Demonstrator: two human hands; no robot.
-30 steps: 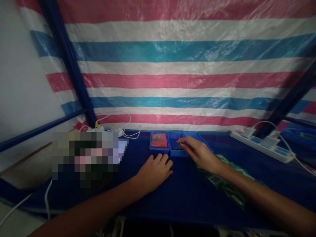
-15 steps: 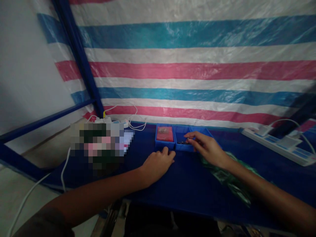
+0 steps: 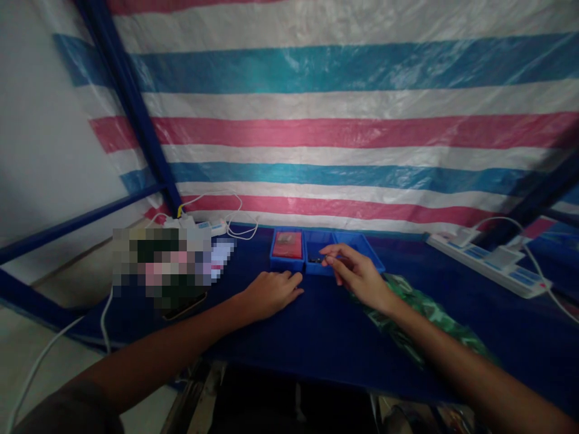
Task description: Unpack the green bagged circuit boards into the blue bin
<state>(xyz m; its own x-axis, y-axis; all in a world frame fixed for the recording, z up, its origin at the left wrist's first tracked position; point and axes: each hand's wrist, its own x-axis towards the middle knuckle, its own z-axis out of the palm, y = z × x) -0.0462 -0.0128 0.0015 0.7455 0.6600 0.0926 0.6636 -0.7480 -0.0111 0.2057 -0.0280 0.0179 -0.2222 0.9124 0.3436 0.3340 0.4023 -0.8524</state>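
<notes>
My left hand (image 3: 270,292) lies flat on the dark blue table (image 3: 316,331), fingers stretched out, just in front of a small blue bin (image 3: 286,248) with a red packet in it. My right hand (image 3: 357,272) hovers over the front edge of the neighbouring blue bin (image 3: 316,253), which holds small dark parts. Its thumb and fingers are pinched together near those parts; what they hold is too small to make out. A third blue bin (image 3: 365,248) sits partly behind this hand.
A green plastic bag (image 3: 420,316) lies under my right forearm. A white power strip (image 3: 491,264) with plugs sits at the right. White cables and a charger (image 3: 212,224) lie at the back left beside a blurred patch. A striped tarp (image 3: 316,120) hangs behind.
The view shifted down, then slightly back up and to the right. My right hand drew back a little from inside the middle bin to its front edge, fingers pinched. My left hand stayed flat.
</notes>
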